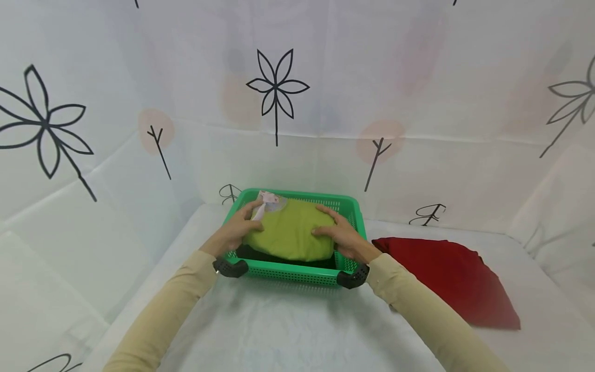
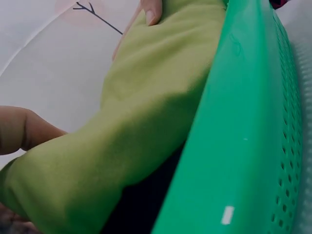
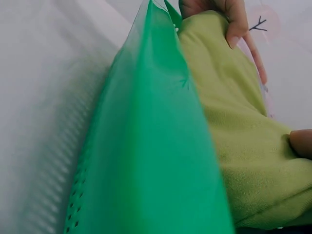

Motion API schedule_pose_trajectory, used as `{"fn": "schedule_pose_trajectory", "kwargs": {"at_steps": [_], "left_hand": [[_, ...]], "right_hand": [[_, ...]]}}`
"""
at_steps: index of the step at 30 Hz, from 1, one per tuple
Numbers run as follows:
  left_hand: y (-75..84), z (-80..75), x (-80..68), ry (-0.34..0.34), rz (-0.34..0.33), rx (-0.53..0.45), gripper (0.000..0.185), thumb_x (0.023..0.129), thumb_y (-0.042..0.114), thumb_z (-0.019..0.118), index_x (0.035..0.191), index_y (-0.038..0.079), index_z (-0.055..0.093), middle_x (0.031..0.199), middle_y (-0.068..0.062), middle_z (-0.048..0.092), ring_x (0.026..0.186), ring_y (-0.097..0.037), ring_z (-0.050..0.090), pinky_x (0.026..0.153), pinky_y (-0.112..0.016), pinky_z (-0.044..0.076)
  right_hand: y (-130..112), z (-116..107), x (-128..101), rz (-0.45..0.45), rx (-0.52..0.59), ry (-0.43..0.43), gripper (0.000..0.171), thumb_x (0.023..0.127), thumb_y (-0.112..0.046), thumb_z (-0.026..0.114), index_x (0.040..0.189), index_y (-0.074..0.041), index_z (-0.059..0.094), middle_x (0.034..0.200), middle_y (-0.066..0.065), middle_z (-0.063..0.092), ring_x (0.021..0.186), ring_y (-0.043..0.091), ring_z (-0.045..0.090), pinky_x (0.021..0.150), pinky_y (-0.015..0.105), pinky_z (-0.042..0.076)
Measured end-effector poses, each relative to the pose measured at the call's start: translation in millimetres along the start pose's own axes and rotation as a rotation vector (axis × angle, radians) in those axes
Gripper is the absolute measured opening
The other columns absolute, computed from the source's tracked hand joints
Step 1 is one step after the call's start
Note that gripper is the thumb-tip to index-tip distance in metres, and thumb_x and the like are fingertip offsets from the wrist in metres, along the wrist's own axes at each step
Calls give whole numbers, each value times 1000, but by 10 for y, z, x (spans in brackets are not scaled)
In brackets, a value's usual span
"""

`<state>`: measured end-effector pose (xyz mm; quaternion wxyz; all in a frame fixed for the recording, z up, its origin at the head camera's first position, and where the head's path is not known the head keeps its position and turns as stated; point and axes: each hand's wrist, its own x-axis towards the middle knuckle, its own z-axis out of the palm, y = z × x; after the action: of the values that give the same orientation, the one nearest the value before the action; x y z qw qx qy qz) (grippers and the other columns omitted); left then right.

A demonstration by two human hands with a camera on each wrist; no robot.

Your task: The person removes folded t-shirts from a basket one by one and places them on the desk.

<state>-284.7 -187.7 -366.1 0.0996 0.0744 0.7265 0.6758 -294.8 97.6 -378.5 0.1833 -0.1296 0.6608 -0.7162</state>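
Observation:
A folded lime-green cloth garment point(image 1: 290, 232) with a pale printed patch at its upper left lies in the mouth of a green plastic basket point(image 1: 293, 273). My left hand point(image 1: 239, 225) grips its left end, thumb on top. At the right end my right hand point(image 1: 343, 233) grips it the same way, thumb over the upper face. Both wrist views show the green garment point(image 2: 131, 112) bulging beside the basket's rim point(image 3: 161, 131). Dark fabric point(image 1: 251, 253) shows beneath it inside the basket; the rest of that fabric is hidden.
A red cloth point(image 1: 446, 276) is spread on the white-covered table point(image 1: 288, 330) to the right of the basket, partly behind my right forearm. Behind the basket rises a white sheet point(image 1: 321, 93) printed with flowers and twigs.

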Motion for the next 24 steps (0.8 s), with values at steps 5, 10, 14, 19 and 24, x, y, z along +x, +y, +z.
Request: {"fn": "schedule_pose_trajectory", "kwargs": {"at_steps": [5, 10, 14, 19, 24], "left_hand": [[-4, 0, 19, 5, -33, 41, 79, 84, -5, 56, 154, 11, 24, 159, -18, 5, 120, -32, 37, 85, -37, 43], [11, 15, 18, 10, -49, 99, 79, 82, -3, 57, 153, 6, 23, 158, -20, 7, 134, -36, 23, 99, -43, 34], [26, 20, 19, 11, -65, 120, 79, 83, -1, 57, 153, 3, 21, 157, -23, 8, 132, -36, 25, 102, -45, 32], [7, 4, 19, 0, -65, 184, 79, 86, 3, 59, 152, -1, 17, 158, -23, 3, 142, -39, 7, 111, -51, 19], [5, 18, -1, -3, -45, 221, 80, 86, 6, 63, 152, -2, 17, 157, -23, 9, 141, -40, 14, 110, -50, 22]], "right_hand": [[6, 15, 10, 27, 2, 1, 74, 90, 5, 61, 152, -19, 30, 142, 17, 32, 116, 28, 45, 82, 38, 50], [17, 32, 23, 13, 16, 12, 71, 90, 6, 59, 151, -18, 33, 139, 19, 36, 109, 26, 52, 78, 35, 53], [10, 41, 31, -27, 21, 16, 70, 90, 8, 57, 151, -16, 33, 140, 20, 36, 110, 26, 52, 77, 34, 53], [4, 51, 30, -40, 41, 30, 73, 89, 11, 57, 152, -18, 33, 142, 19, 35, 112, 28, 50, 76, 34, 53], [-2, 60, 28, -67, 67, 41, 74, 89, 12, 57, 152, -20, 34, 143, 17, 33, 114, 29, 49, 76, 35, 53]]}}
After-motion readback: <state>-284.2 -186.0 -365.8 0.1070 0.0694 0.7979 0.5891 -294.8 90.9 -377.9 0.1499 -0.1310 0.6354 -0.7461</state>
